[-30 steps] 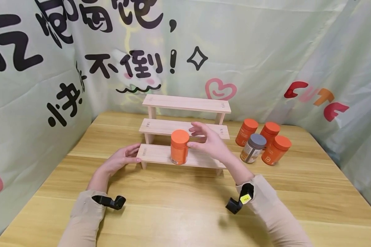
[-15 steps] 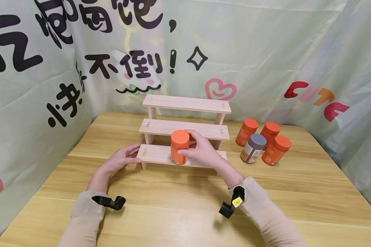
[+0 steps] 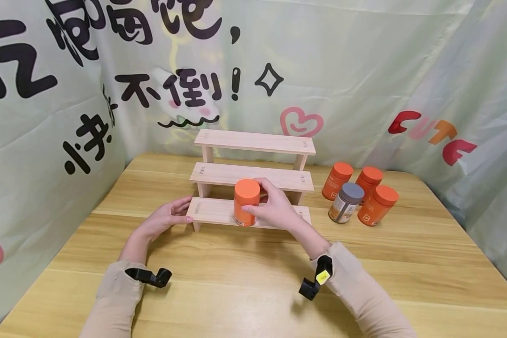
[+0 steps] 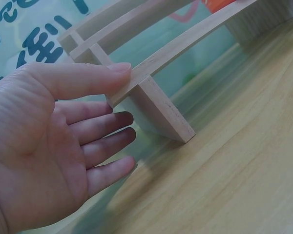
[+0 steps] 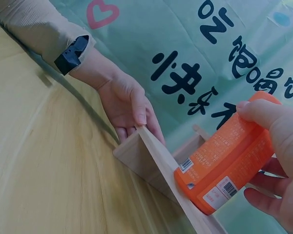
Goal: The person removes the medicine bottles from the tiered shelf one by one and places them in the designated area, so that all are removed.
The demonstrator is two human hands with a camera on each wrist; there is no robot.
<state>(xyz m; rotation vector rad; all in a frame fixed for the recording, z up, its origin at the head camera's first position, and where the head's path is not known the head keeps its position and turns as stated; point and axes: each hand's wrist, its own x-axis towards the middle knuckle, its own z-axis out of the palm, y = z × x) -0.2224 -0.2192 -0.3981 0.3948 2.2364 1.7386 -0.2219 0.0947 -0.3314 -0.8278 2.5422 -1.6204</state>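
Note:
My right hand [image 3: 274, 206] grips an orange jar [image 3: 242, 199] with an orange lid, thumb on its near side and fingers behind it. The jar is at the lowest board of a three-step wooden display rack [image 3: 253, 143], near the board's middle. In the right wrist view the jar [image 5: 224, 156] shows its printed labels and barcodes, with its base close to the board. My left hand [image 3: 166, 219] holds the left end of that lowest board. In the left wrist view the thumb [image 4: 95, 79] lies on the board's end, the index finger is beneath its corner, and the other fingers extend loosely.
Right of the rack stand several jars: an orange one [image 3: 337, 182] at the back, another orange jar [image 3: 369, 180], a front orange jar [image 3: 376, 207] and a grey-lidded jar [image 3: 344, 205]. A printed curtain [image 3: 350, 70] hangs behind the wooden table [image 3: 236, 281].
My right hand has moved left from beside the jar and taken hold of it. The jar has since shifted very slightly right. My left hand has stayed at the rack's end.

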